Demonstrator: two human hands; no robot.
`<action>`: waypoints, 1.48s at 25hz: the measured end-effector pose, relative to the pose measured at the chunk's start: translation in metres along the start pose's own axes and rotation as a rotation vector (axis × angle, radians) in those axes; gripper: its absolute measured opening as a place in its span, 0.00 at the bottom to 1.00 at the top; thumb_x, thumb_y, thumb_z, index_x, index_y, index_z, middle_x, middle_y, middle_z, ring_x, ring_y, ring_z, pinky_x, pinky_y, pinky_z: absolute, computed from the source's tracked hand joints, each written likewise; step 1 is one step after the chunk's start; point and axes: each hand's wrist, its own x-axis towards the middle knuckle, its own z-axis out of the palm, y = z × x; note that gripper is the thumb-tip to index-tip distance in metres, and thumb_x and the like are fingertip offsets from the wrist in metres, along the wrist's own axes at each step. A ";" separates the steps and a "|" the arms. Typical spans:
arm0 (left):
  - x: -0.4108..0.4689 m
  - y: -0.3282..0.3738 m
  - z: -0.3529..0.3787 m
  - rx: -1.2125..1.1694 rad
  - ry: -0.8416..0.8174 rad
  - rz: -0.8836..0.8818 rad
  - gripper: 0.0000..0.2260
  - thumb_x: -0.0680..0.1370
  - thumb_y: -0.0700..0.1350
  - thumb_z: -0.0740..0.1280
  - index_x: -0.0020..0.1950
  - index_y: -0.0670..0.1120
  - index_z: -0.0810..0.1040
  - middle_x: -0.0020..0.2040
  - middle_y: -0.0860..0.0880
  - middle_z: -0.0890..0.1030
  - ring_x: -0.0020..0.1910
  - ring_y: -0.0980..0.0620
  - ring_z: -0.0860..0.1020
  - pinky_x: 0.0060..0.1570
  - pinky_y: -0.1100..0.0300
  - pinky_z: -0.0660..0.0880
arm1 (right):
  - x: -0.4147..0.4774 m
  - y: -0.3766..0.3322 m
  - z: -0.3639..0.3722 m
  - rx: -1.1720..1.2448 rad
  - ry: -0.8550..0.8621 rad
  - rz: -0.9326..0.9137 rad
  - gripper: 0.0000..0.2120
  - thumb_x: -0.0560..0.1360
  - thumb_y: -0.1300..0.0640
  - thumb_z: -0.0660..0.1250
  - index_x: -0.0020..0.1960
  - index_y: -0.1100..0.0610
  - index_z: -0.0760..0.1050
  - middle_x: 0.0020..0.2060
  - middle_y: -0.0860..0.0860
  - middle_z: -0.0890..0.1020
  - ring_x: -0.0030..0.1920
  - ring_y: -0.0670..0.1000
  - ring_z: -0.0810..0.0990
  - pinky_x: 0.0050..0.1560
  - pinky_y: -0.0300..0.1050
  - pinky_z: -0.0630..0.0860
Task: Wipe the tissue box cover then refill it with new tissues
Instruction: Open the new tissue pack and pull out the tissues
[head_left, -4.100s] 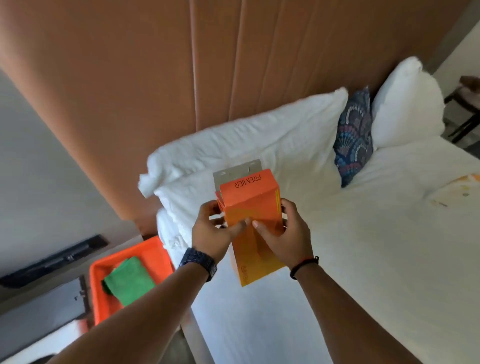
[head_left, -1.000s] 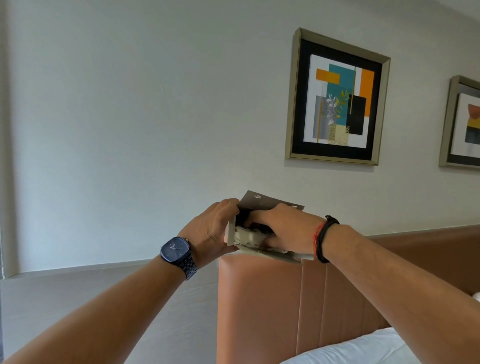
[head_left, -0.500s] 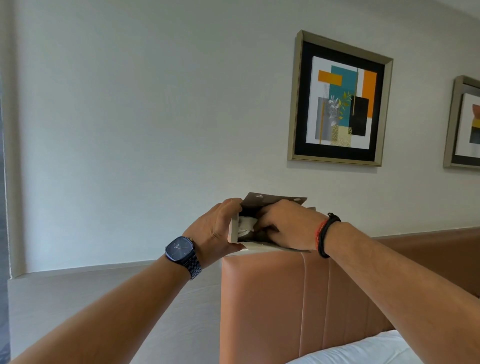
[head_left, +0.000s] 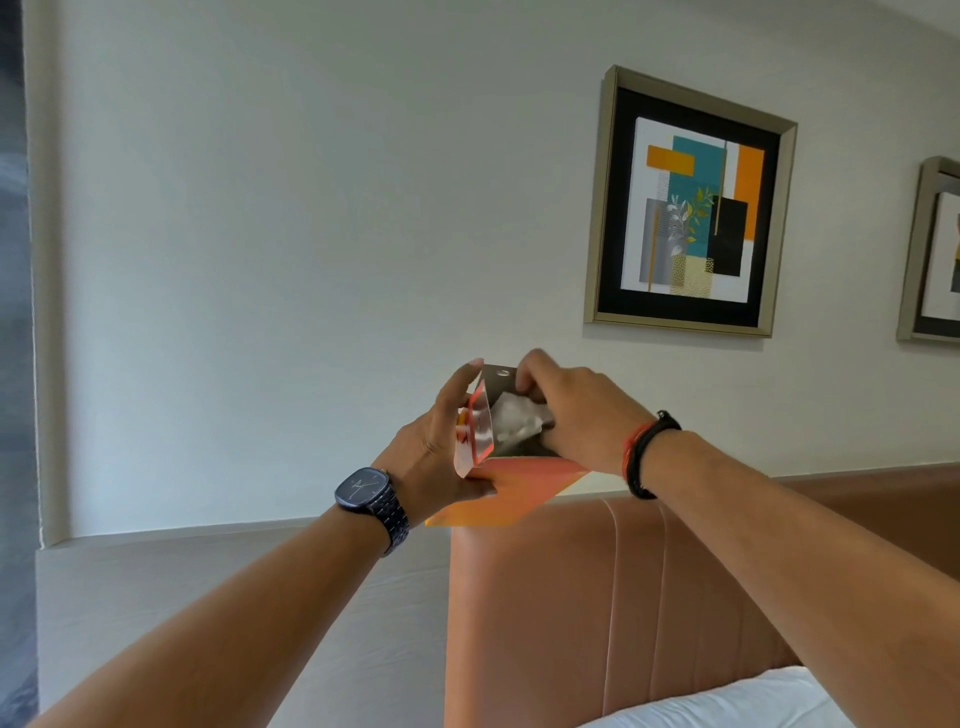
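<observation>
Forearms: both reach up and forward from the lower edge of the frame, meeting at mid-frame.
Watch (head_left: 367, 493): dark, square-faced, metal link band, on the left wrist.
Wristbands (head_left: 643, 453): one black, one red-orange, on the right wrist.
Left hand (head_left: 441, 447): clamped on the left end of the tissue box, thumb under its lower edge, fingers standing up along the opened end flap.
Tissue box (head_left: 511, 491): orange carton held in the air between the two hands, tilted, its opened end turned toward the camera; the grey inner face of one flap (head_left: 497, 379) stands up at the top.
Tissues (head_left: 511, 423): white, crumpled, visible inside the opened end of the box.
Right hand (head_left: 574, 410): over the opening, fingers curled down into it and touching the tissues; whether they are pinching any cannot be told.
Pillow (head_left: 727, 701): white, bottom right, below the hands.
Headboard (head_left: 597, 597): padded, tan-brown, with vertical seams, behind and under the box; its top edge lies just below the box.
Ledge (head_left: 208, 535): grey, running left from the headboard along the wall base.
Wall (head_left: 311, 208): plain, pale.
Framed print (head_left: 688, 205): abstract in orange, teal, black and grey, hung upper right, above the hands.
Second frame (head_left: 935, 249): partly cut off at the right edge.
</observation>
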 end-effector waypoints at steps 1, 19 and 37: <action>0.000 -0.002 -0.001 -0.021 0.002 -0.017 0.63 0.55 0.44 0.83 0.68 0.72 0.38 0.57 0.53 0.71 0.52 0.44 0.79 0.50 0.51 0.76 | 0.003 0.000 -0.008 0.028 -0.010 0.025 0.21 0.70 0.63 0.68 0.58 0.51 0.64 0.47 0.53 0.80 0.44 0.56 0.80 0.44 0.51 0.79; -0.007 -0.022 0.026 -0.757 0.366 -0.947 0.56 0.52 0.46 0.84 0.68 0.61 0.50 0.50 0.46 0.76 0.46 0.44 0.79 0.41 0.45 0.80 | 0.028 0.016 -0.116 0.840 0.470 0.505 0.11 0.72 0.67 0.68 0.52 0.55 0.77 0.42 0.49 0.80 0.42 0.51 0.79 0.37 0.48 0.81; -0.072 -0.007 0.140 -1.349 0.632 -1.315 0.38 0.59 0.41 0.79 0.60 0.56 0.60 0.50 0.42 0.79 0.33 0.44 0.79 0.32 0.49 0.79 | -0.072 0.095 0.093 1.044 -0.151 1.204 0.06 0.74 0.63 0.67 0.51 0.61 0.77 0.47 0.60 0.80 0.48 0.60 0.80 0.56 0.65 0.74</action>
